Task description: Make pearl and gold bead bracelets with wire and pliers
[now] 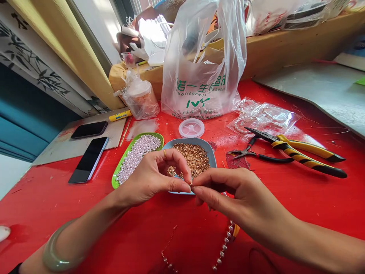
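Observation:
My left hand (155,173) is closed in a pinch on a tiny gold bead (191,184), mostly hidden between the fingertips. Meeting it tip to tip, my right hand (228,186) is pinched too, and a strand of pearly beads (225,245) emerges from beneath it and hangs toward the front. What exactly the right fingertips hold is too small to make out. Just behind the hands is a blue-grey dish (210,152) with many gold beads (194,156). The green dish (116,177) of white pearl beads (139,154) stands left of it. A thin chain end (169,243) with beads lies at the front.
Long-nose pliers (299,152) and smaller pliers (256,154) lie at the right. Two phones (89,160) are at the left. A plastic bag (196,83), a wrapped cup (141,97), a round lid (191,128) and bagged bead strands (262,116) stand or lie behind the dishes.

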`<state>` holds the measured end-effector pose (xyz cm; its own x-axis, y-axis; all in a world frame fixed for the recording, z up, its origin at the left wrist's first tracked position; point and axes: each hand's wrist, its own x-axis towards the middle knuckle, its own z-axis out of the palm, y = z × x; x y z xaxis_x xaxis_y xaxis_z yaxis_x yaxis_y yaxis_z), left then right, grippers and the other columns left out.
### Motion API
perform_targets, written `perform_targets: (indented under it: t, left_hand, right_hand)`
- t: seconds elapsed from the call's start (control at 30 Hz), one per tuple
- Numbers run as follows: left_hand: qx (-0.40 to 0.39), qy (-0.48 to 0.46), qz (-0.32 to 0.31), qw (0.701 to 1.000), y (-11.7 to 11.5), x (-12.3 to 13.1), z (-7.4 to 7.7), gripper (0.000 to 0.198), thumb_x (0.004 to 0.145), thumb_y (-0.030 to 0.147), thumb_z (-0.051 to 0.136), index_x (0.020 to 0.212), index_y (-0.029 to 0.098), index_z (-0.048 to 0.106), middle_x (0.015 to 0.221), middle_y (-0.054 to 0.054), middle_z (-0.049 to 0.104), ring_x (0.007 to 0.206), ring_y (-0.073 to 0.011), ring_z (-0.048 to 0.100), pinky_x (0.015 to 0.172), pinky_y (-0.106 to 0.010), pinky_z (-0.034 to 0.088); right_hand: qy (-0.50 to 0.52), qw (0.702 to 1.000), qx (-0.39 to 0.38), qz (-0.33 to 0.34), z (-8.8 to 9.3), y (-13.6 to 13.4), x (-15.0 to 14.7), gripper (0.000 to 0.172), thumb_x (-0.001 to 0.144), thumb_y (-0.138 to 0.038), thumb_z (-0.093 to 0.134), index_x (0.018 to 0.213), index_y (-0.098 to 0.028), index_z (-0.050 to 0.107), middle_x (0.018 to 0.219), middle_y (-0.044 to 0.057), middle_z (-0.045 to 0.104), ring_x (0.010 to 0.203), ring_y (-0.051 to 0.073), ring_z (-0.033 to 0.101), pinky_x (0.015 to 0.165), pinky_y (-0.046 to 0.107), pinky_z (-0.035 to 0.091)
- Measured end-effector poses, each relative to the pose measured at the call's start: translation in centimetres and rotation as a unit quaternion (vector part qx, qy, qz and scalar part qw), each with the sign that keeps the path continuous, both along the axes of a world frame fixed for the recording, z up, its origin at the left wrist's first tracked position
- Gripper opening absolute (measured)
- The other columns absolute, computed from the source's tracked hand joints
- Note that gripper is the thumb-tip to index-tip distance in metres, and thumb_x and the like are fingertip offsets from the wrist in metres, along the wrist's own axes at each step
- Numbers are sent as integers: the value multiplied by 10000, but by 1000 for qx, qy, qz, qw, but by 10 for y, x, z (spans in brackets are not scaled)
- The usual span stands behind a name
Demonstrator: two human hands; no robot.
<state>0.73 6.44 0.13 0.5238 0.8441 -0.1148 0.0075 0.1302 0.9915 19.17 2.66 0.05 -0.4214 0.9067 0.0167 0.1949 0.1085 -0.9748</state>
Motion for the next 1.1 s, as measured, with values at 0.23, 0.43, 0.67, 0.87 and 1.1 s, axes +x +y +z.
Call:
perform_targets:
  t: [0.23,0.43,0.67,0.87,1.1]
  left_hand:
    - [41,79,20,996,-1,-2,3,75,649,192,758,653,192,684,659,2,632,625,-127,547,552,-235,439]
    - [91,102,-1,991,-5,1,8,73,717,158,698,678,218,688,690,26,624,657,-113,549,564,-227,414]
    - [210,134,28,968,-15,3,12,107,742,124,667,683,213,652,691,16,614,671,-128,542,584,-253,444]
    - [253,128,39,958,-18,0,10,105,754,131,678,724,232,668,691,33,618,679,-123,530,617,-266,436]
    - [260,112,42,958,-18,-1,13,115,751,134,694,737,248,702,676,31,644,666,-130,527,620,-282,422]
  right_hand:
    - [88,995,-41,-12,-7,2,-2,121,789,-182,588,904,-191,551,617,-27,655,539,94,573,500,204,441]
    - [74,997,-24,-7,-5,3,0,88,797,-190,591,881,-178,572,655,-9,660,589,101,589,522,209,455]
    - [1,1000,14,-9,0,3,2,70,781,-161,578,760,-163,645,653,-10,663,591,101,579,534,207,444]
    - [-37,996,47,-65,4,6,5,186,824,-224,518,730,-164,666,770,30,686,733,159,608,634,261,453]
    - [-22,998,50,-10,4,5,5,167,831,-249,547,766,-182,685,683,-6,674,615,121,581,531,216,430]
